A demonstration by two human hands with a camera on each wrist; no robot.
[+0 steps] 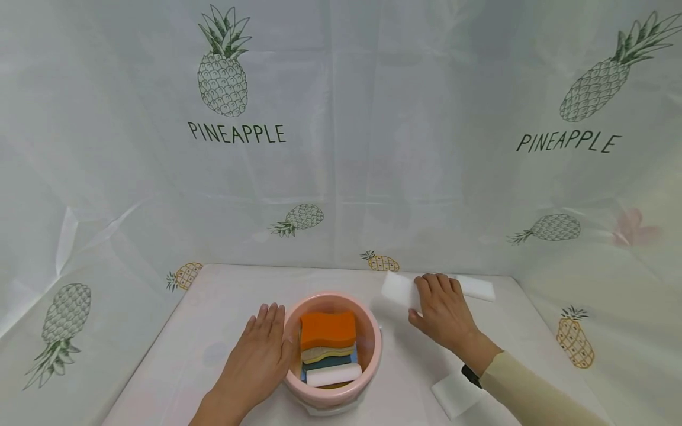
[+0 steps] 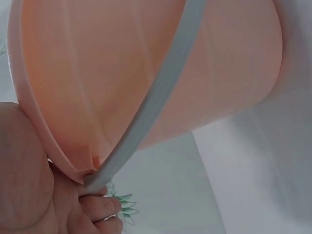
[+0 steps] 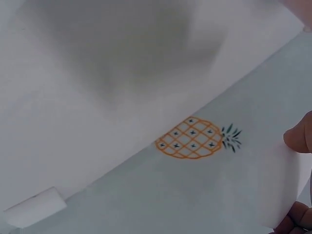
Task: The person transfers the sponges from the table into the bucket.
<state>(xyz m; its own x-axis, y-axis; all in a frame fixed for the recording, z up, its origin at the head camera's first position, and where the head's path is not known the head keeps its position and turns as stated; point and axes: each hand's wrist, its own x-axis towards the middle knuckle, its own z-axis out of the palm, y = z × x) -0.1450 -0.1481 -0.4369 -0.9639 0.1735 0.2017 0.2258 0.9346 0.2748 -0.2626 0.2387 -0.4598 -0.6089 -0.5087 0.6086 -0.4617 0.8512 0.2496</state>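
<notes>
A pink bucket [image 1: 375, 355] stands on the table, its grey handle [image 2: 146, 107] hanging down along the outside. Inside lie an orange wavy sponge [image 1: 327, 328], a tan and yellow sponge [image 1: 327, 354], something blue [image 1: 326, 362] and a white block [image 1: 334, 374]. My left hand [image 1: 259, 349] rests against the bucket's left rim with its fingers straight. To the right of the bucket, my right hand [image 1: 444, 307] pinches a white sponge-like block [image 1: 398, 287] between thumb and fingers, raised above the table in the right wrist view.
Another white block [image 1: 478, 288] lies at the table's back right, behind my right hand. A white flat piece [image 1: 455, 395] lies near my right wrist, partly under the sleeve. A pineapple-printed sheet [image 1: 351, 148] hangs around the table's back and sides.
</notes>
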